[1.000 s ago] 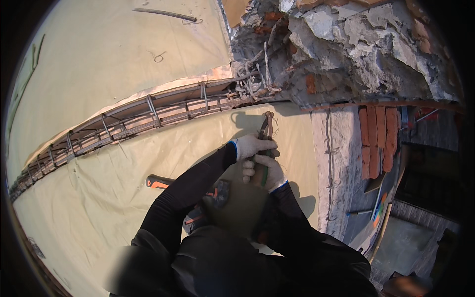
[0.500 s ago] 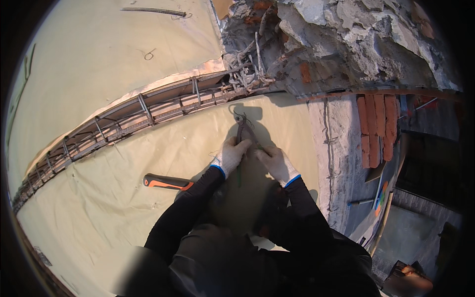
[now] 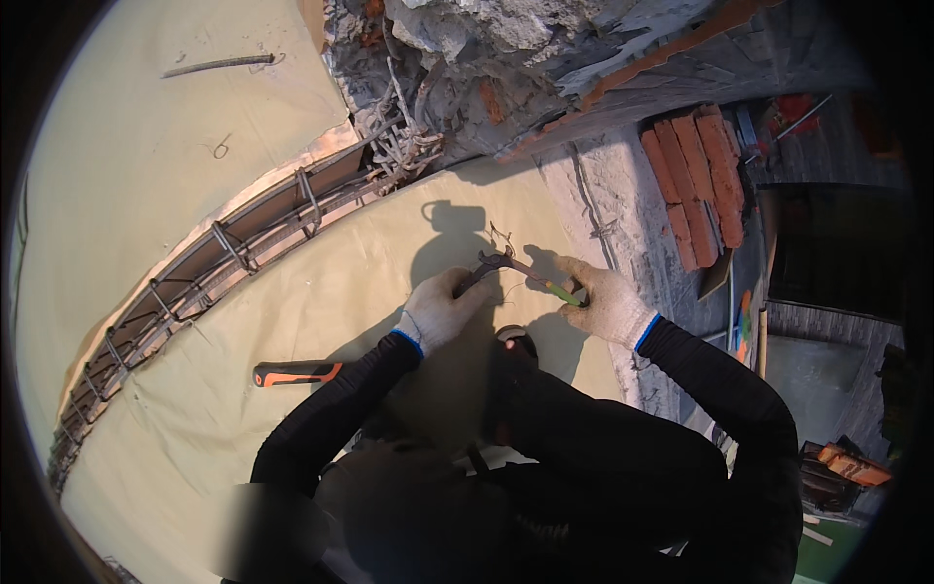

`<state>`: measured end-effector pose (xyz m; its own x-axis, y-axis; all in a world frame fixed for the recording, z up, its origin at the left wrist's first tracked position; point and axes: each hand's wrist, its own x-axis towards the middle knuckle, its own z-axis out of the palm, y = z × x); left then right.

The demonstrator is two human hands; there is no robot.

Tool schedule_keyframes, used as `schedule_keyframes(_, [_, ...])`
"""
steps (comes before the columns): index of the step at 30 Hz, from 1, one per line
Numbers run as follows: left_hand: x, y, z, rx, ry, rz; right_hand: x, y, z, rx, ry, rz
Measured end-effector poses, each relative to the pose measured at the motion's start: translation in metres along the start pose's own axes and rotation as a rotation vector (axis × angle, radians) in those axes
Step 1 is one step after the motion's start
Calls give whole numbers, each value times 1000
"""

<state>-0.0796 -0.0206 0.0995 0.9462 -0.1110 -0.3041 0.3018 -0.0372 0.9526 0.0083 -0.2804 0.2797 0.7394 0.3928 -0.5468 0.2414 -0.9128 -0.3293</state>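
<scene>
Both my hands wear white knit gloves with blue cuffs. Between them is a pair of pincers (image 3: pixel 531 274), its handles spread wide apart. My left hand (image 3: pixel 440 310) is closed round the dark handle, and my right hand (image 3: pixel 611 304) grips the other one, which has a green sleeve. Thin tie wire (image 3: pixel 500 236) sticks up by the pincer jaws; whether the jaws hold it I cannot tell. A black-and-orange tool handle (image 3: pixel 295 374) lies left of my left forearm, its far end hidden by the sleeve.
A rebar cage (image 3: pixel 219 238) runs in a trench through the beige sheeting (image 3: pixel 209 341). Broken concrete (image 3: pixel 506 39) with bent bars rises ahead. Red bricks (image 3: pixel 696 185) are stacked at right, past a rough concrete edge (image 3: pixel 608 214). A short bar (image 3: pixel 216 65) lies far left.
My hands have moved apart, the right one outward, spreading the pincer handles. The view has shifted, so the rebar cage and rubble now appear farther left.
</scene>
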Motion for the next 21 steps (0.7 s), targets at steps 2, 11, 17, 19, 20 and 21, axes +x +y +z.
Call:
schedule_keyframes(2, [11, -14, 10, -100, -58, -99, -7, 5, -3, -83, 13, -16])
schedule_keyframes(11, [22, 46, -23, -585, -212, -495, -22, 44, 81, 311, 450, -169])
schedule_keyframes(17, [24, 68, -38, -251, 96, -477, 1, 39, 116, 548, 501, -89])
schedule_keyframes(19, [26, 67, -40, -268, 197, -475, 15, 37, 127, 605, 636, -213])
schedule_keyframes(20, [32, 70, -37, -254, 207, -472, 20, 40, 131, 621, 710, -266])
schedule_keyframes(21, [39, 73, -34, -240, 217, -468, 23, 43, 138, 652, 720, -264])
